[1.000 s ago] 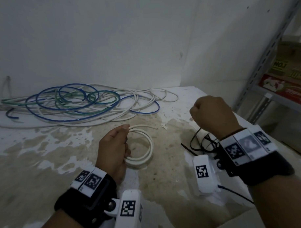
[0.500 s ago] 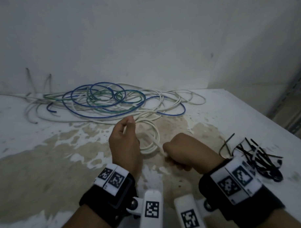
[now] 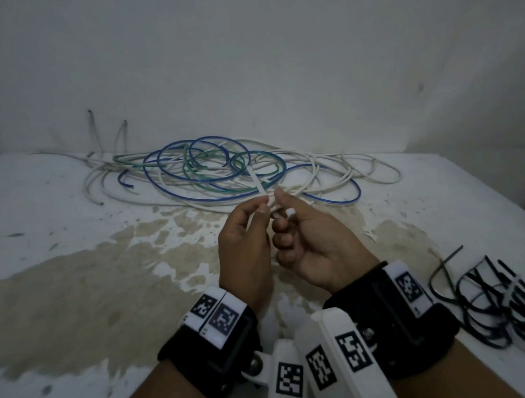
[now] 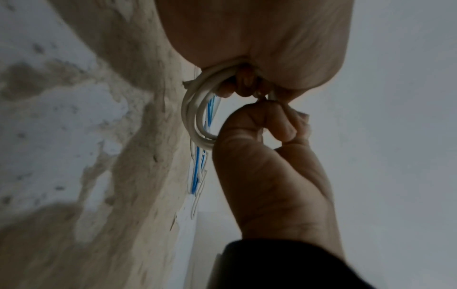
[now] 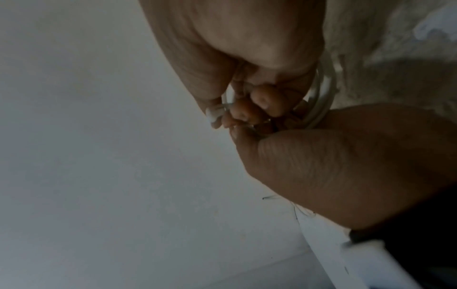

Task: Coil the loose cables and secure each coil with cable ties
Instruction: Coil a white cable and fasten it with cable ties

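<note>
A small coil of white cable (image 4: 195, 119) is gripped in my left hand (image 3: 263, 206), held just above the stained table (image 3: 79, 264); the hands hide most of it in the head view. A white cable tie (image 3: 256, 182) goes round the coil, its strap sticking up and away between the hands. My right hand (image 3: 284, 208) touches the left and pinches the tie's head (image 3: 290, 212), which shows again as the tie head (image 5: 213, 114) in the right wrist view. The coil (image 5: 321, 93) curves behind the fingers there.
A loose tangle of blue, green and white cables (image 3: 224, 176) lies at the back by the wall. A heap of black and white cable ties (image 3: 497, 303) sits at the right, near the table's right edge.
My right hand came over from the tie heap on the right to the coil and now holds a white tie at it. Both hands lifted together; the view swung left.
</note>
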{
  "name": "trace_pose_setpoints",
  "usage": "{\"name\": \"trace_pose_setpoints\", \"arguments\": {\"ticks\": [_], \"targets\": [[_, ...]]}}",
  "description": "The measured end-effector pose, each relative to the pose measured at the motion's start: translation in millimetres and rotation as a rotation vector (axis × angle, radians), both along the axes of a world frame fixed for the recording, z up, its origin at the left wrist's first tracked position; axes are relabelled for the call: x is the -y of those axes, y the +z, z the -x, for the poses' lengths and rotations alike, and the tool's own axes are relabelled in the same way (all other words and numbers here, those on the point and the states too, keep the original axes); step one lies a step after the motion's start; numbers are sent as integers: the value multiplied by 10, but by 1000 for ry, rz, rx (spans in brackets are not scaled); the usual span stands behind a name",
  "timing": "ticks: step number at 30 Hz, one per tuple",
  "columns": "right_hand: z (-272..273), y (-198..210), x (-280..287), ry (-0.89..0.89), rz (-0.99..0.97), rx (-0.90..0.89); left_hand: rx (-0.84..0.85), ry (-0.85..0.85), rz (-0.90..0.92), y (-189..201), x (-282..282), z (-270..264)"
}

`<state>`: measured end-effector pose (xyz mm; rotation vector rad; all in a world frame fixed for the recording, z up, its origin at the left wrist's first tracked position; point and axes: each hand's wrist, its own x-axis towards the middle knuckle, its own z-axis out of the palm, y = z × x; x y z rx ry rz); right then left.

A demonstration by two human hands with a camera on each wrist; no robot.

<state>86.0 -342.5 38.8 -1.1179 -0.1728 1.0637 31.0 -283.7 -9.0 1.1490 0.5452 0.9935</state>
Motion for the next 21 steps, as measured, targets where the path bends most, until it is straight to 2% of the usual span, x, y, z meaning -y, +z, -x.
{"name": "trace_pose_setpoints", "arguments": {"ticks": [5,11,13,16,21], "targets": [[-18,-73,-43,-61,-107,-111,66,-144,20,55,28,30],[-45,-74,-39,-102,-115,-40,-20,-283,-12,128,-106,17],[-39,-68,-39,-78,-105,0,-70,-301,-28,143,-156,9],[-38,-81,-30,-10,-86,41,-54,-270,-41,126,-190,-9],[-52,-125,-7,49,-61,91,-57,-232,30,29,-242,-2]]}}
